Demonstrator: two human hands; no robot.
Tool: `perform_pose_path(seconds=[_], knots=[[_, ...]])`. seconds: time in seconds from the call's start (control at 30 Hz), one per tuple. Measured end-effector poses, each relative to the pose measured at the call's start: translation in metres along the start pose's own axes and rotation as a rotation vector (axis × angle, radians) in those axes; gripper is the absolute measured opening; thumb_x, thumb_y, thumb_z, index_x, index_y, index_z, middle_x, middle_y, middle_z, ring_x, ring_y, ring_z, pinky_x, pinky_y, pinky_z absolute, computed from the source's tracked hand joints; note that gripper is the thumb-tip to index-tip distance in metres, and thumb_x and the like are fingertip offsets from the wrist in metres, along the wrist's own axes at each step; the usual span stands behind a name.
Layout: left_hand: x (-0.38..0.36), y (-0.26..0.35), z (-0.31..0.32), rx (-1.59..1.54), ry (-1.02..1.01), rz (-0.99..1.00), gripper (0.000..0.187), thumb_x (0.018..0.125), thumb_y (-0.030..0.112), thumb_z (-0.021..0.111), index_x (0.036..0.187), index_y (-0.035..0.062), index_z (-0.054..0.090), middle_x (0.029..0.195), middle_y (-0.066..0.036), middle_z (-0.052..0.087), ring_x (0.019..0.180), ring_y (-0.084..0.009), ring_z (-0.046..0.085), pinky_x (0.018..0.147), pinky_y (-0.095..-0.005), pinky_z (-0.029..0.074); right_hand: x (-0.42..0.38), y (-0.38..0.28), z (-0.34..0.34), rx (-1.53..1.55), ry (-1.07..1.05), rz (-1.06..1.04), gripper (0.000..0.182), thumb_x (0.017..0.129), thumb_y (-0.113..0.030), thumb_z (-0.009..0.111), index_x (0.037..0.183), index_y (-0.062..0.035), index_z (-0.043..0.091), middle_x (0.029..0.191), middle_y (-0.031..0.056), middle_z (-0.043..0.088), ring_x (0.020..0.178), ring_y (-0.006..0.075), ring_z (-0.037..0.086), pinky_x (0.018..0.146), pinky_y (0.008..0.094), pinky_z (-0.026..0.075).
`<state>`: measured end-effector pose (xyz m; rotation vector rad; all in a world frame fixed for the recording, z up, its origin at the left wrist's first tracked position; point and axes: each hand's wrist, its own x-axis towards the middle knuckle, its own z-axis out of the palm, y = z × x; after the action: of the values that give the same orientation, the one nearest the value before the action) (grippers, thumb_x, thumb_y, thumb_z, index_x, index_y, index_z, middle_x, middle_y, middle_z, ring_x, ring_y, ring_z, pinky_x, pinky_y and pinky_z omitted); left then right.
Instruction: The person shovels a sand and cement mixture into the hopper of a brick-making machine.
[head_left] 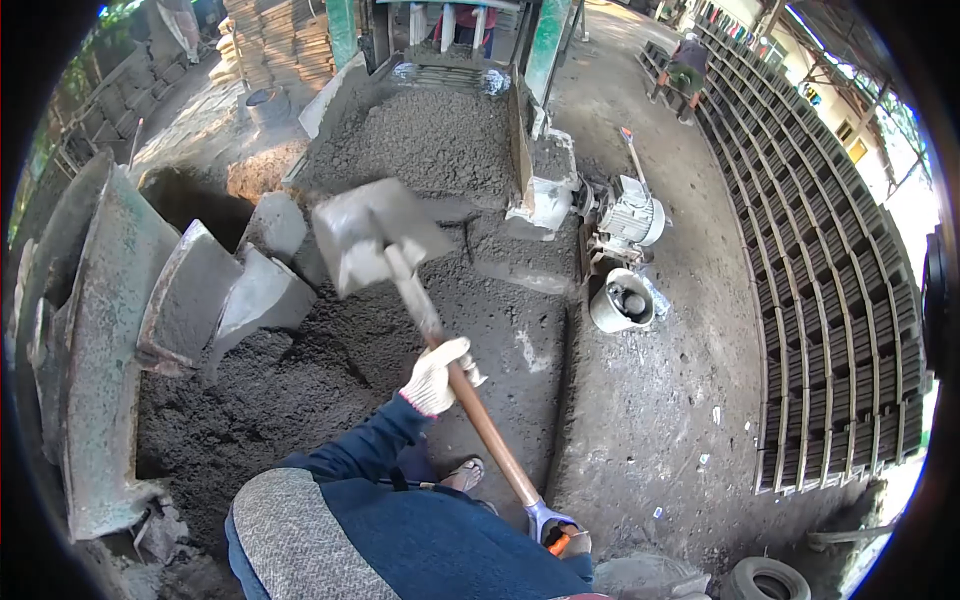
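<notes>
My left hand (436, 378), in a white knit glove, is closed around the brown wooden shaft of a shovel (490, 437). The shovel reaches away from me at a slant, and its flat metal blade (350, 222) is raised above the ground, slightly blurred, with no visible load. My right hand (572, 543) is closed at the purple grip at the shaft's near end, partly hidden by my body. Below and left of the blade lies a dark heap of damp, crumbly mix (270, 410). Beyond the blade, more grey mix (435, 140) fills a walled hopper.
Rusty curved metal plates (120, 330) stand along the left. An electric motor (632, 215) and a bucket (618, 303) sit right of the hopper. Long racks of stacked blocks (820, 270) line the right side. Another person (685, 75) bends near them. A tire (766, 580) lies at bottom right.
</notes>
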<state>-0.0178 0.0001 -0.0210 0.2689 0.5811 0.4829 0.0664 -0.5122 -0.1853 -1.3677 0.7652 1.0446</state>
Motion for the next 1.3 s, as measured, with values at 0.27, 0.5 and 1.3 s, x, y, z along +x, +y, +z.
perform_pose_path(seconds=[0.27,0.5,1.3], knots=[[0.096,0.055,0.037,0.066,-0.111,-0.083,0.014,0.089,0.017,0.067,0.080,0.0114,0.058,0.065,-0.007,0.059,0.058,-0.0253,0.059,0.067,-0.0490,0.051,-0.078,-0.053,0.076,0.100,-0.028,-0.063,0.018,0.082,-0.024,0.071,0.085,-0.0096,0.061,0.069,0.0046,0.055,0.059,0.0232,0.056,0.056,0.0381,0.050],[0.164,0.139,0.015,-0.055,-0.157,-0.276,0.009,0.087,0.008,0.064,0.079,0.0095,0.058,0.067,-0.008,0.058,0.058,-0.0283,0.060,0.068,-0.0539,0.050,-0.048,-0.099,0.323,0.132,0.132,-0.137,0.018,0.082,-0.024,0.071,0.087,-0.0098,0.061,0.069,0.0041,0.055,0.059,0.0228,0.055,0.056,0.0379,0.049],[0.292,0.260,0.095,0.179,-0.302,-0.059,0.014,0.088,0.019,0.066,0.078,0.0167,0.057,0.063,-0.001,0.052,0.054,-0.0222,0.052,0.060,-0.0451,0.049,-0.062,-0.107,0.380,0.251,0.005,-0.604,0.014,0.085,-0.018,0.071,0.091,-0.0066,0.066,0.070,0.0089,0.062,0.055,0.0229,0.060,0.050,0.0364,0.053]])
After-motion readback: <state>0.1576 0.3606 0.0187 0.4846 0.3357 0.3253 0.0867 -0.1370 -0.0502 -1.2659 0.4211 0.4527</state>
